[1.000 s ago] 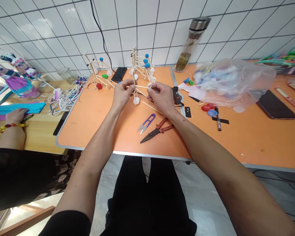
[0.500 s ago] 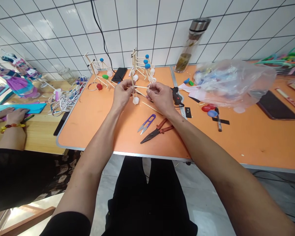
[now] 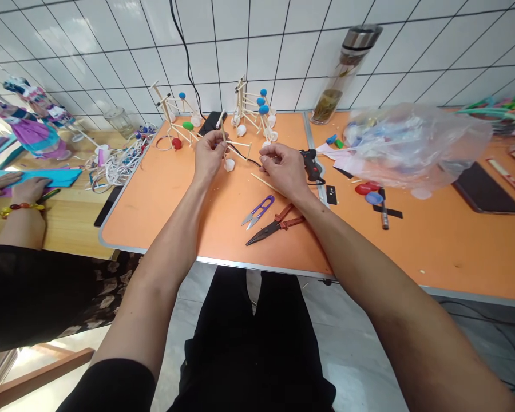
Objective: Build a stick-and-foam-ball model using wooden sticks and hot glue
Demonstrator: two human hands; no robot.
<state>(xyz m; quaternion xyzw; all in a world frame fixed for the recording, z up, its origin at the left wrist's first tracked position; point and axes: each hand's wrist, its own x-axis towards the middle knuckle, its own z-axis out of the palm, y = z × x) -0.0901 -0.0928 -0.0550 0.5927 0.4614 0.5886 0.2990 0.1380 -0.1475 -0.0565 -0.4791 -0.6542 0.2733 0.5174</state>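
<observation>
My left hand [image 3: 210, 155] is closed on a small frame of thin wooden sticks [image 3: 239, 150]. A white round disc [image 3: 229, 165] sits at the frame's lower end, and a short stick at its right end points up. To the right, my right hand [image 3: 283, 167] is apart from the frame, its thumb and forefinger bent with a small gap between them. Below the hands lie purple thread snips [image 3: 258, 212] and red-handled pliers [image 3: 274, 225]. A loose wooden stick [image 3: 264, 182] lies close to my right hand.
Stick models with coloured balls stand behind, one at left [image 3: 167, 109], another in the middle [image 3: 244, 103]. A black glue gun [image 3: 311, 166], a tea bottle [image 3: 345, 74], a plastic bag [image 3: 412, 143] and a phone [image 3: 489, 187] are rightward. At left, a co-worker's hands [image 3: 30, 189] rest on blue material.
My right hand has let go of the stick frame's right end. My left hand has moved slightly left with the frame, opening a gap between them. The view has shifted slightly.
</observation>
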